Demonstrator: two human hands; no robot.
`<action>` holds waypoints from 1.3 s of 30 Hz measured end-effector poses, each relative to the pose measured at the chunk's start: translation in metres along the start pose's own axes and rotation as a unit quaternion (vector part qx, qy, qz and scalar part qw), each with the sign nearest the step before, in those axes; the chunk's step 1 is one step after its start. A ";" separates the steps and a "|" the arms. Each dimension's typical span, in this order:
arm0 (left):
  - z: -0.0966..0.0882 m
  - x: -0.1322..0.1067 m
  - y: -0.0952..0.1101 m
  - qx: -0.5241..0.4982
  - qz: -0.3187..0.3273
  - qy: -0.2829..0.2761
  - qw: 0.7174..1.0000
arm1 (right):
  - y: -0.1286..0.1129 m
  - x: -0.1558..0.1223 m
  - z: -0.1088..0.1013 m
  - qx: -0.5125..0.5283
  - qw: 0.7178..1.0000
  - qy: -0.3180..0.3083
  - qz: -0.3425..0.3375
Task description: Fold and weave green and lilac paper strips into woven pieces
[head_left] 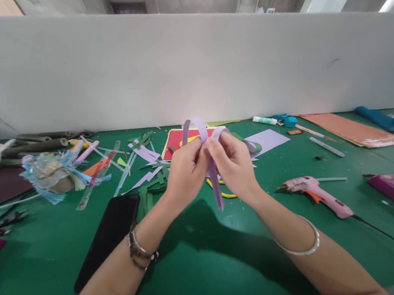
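Note:
Both hands meet above the middle of the green table, pinching a looped strip of light purple paper (pixel 215 183). My left hand (pixel 187 169) is closed on it, thumb and fingertips pressed together. My right hand (pixel 236 164) grips it from the other side, thumbs touching. One loop arches up over the left fingers, a smaller one curls by the right fingers, and a tail hangs down between the hands. Behind them lie red and yellow paper (pixel 174 139), a light purple sheet (pixel 268 141) and yellow-handled scissors (pixel 227 195), mostly hidden by the hands.
Green and purple paper scraps (pixel 144 154) lie left of centre, beside a clear ruler (pixel 98 179). A black phone (pixel 108 241) rests near my left forearm. A pink glue gun (pixel 319 193) with a trailing cord lies right. A glue stick (pixel 264 120) stands off toward the white partition (pixel 188 64).

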State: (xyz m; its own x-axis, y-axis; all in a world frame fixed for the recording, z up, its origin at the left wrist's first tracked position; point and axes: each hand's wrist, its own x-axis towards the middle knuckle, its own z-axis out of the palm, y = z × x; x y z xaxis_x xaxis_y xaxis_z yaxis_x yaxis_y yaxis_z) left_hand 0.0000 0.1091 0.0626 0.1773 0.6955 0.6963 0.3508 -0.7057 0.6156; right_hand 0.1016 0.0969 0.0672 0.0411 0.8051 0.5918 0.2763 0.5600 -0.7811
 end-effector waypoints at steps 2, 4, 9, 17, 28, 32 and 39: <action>0.001 -0.001 0.000 0.011 0.006 0.025 1.000 | 0.000 0.000 -0.001 -0.030 0.999 -0.012 -0.016; 0.001 -0.002 0.000 0.018 0.013 0.044 0.999 | -0.001 0.001 -0.001 -0.044 0.999 -0.013 -0.023; 0.004 -0.004 0.003 -0.026 -0.009 0.065 0.998 | -0.002 -0.002 0.001 -0.002 1.000 -0.025 0.013; 0.003 -0.003 0.004 -0.028 -0.007 0.029 0.999 | -0.005 -0.003 0.000 0.029 0.999 -0.002 0.018; 0.000 -0.001 0.001 0.033 0.052 0.073 0.995 | -0.003 0.001 -0.005 -0.114 0.989 -0.041 -0.080; 0.002 -0.004 0.006 -0.029 0.008 0.081 0.996 | -0.005 0.000 -0.003 -0.072 0.995 -0.031 -0.055; 0.003 -0.003 0.005 -0.012 -0.006 0.004 1.000 | -0.005 0.001 -0.002 -0.005 1.000 0.014 -0.027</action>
State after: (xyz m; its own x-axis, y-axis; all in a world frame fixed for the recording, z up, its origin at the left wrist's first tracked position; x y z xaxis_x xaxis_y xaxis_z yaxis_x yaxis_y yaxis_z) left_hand 0.0039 0.1035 0.0629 0.1651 0.7034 0.6913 0.3315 -0.6997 0.6328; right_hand 0.1026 0.0942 0.0721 0.0523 0.7676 0.6388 0.2877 0.6009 -0.7457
